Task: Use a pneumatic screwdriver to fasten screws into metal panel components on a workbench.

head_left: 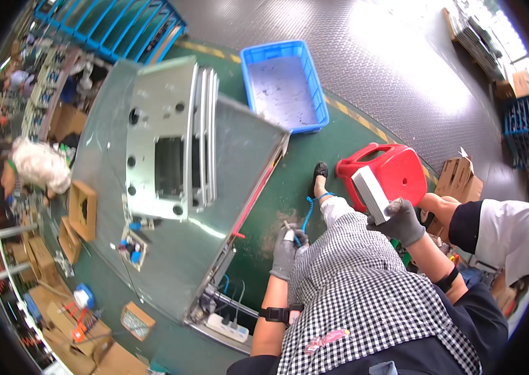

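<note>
My left hand (284, 255), in a grey glove, is closed around a slim white pen-like tool (289, 234). A thin blue cord (309, 211) runs from near that hand toward my lower leg. My right hand (406, 226), gloved too, grips a white rectangular block (371, 194) with lines along its side, perhaps a stack of flat pieces. It is held out in front of a red plastic stool (392, 172). Left of me, several pale metal panels (159, 115) with round holes and a rectangular cutout lean together on a grey-green worktable (233, 140).
A blue plastic bin (283, 87) stands on the floor beyond the table. At the table's near edge lies a white power strip (227, 327). Small cardboard boxes (82, 209) sit along its far side. One person (514, 234) is close at right, another (36, 165) at far left.
</note>
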A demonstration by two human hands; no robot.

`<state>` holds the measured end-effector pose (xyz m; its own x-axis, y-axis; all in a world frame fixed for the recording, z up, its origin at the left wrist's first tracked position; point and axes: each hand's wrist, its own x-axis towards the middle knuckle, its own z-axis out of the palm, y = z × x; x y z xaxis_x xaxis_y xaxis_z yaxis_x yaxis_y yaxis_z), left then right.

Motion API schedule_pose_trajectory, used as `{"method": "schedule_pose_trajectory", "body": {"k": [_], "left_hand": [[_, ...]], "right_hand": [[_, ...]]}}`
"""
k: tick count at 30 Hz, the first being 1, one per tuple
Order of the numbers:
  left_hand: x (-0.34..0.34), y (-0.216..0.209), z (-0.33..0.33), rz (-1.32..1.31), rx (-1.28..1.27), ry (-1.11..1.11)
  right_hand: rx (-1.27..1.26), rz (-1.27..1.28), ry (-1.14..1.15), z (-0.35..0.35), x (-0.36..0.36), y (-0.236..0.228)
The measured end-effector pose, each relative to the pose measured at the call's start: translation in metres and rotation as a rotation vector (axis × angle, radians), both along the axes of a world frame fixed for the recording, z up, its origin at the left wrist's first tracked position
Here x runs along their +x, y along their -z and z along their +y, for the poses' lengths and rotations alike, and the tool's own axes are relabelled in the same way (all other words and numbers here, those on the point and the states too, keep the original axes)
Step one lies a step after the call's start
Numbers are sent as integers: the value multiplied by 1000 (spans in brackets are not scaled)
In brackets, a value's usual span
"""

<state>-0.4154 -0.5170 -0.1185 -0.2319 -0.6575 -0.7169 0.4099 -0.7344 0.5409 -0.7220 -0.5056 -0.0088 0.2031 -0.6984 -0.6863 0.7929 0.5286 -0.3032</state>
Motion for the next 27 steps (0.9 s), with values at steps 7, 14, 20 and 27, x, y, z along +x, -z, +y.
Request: {"method": "schedule_pose_trajectory", "body": {"k": [7, 14, 20, 27], "left_hand": [[-171, -143, -128, 236, -517, 817], [-312, -216, -175, 461, -249, 1053], [-446, -271, -193, 314, -207, 1544], [-651, -303, -234, 491, 26, 1973]], "right_hand": [[-349, -30, 393, -45, -14, -104], [-561, 74, 627, -33, -100, -162], [-479, 92, 899, -25, -175, -155], [-394, 55, 1070, -56, -310, -141]]}}
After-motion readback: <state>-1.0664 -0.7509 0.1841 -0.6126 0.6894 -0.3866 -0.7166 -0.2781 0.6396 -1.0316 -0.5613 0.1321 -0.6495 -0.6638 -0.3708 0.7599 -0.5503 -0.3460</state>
